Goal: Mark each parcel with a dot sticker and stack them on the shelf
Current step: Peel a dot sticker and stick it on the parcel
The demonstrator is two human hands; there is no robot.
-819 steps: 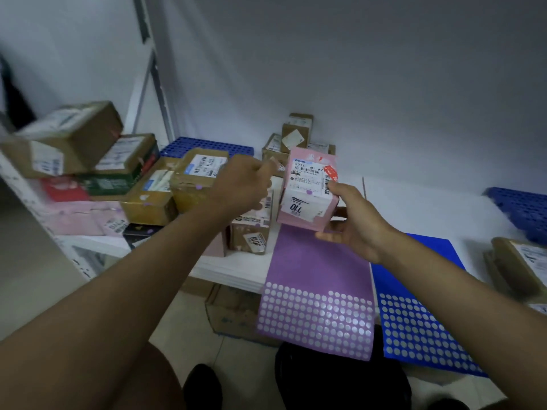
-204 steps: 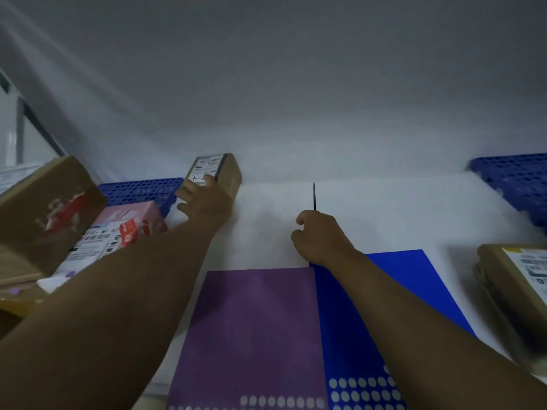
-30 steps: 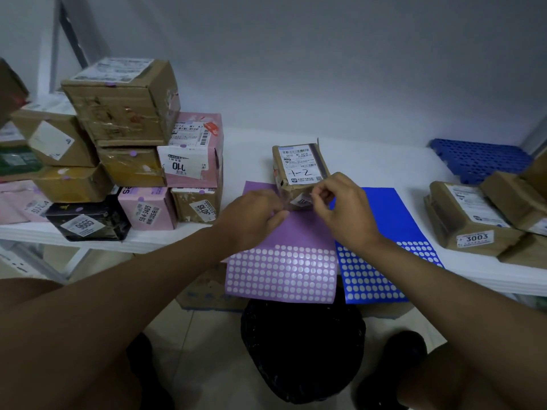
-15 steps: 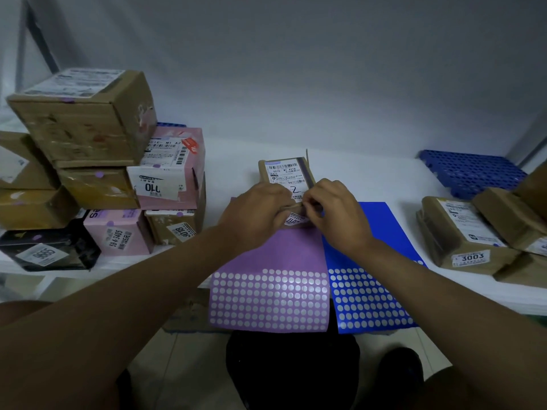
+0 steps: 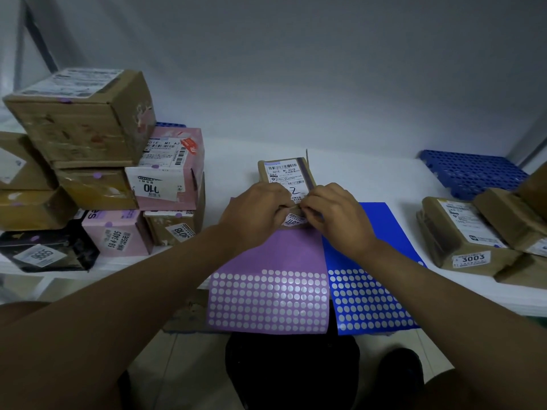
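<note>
Head view: nearest the camera, a purple sticker sheet (image 5: pixel 268 279) and a blue sticker sheet (image 5: pixel 370 291) lie side by side, their dotted near ends hanging over the front edge of the white surface (image 5: pixel 370 179). Just beyond them, at centre, the left hand (image 5: pixel 254 216) and right hand (image 5: pixel 334 216) meet with fingers curled on the near end of a small brown parcel (image 5: pixel 285 176), gripping it; whether a sticker is pinched between the fingertips cannot be told. The parcel rests on the surface at the far end of the purple sheet, its white label with barcode and a handwritten mark facing up. To the left, stacked parcels crowd the surface: a black box (image 5: pixel 44 250), a pink box (image 5: pixel 117 233) and a brown box (image 5: pixel 174 227) in front, a larger pink box (image 5: pixel 168 173) marked 110 above them, and a big cardboard box (image 5: pixel 85 119) on top; several carry purple dots. To the right, a brown parcel (image 5: pixel 461 232) labelled 3003 lies among others. Farther back on the right, a blue perforated tray (image 5: pixel 470 170) sits against the grey wall
</note>
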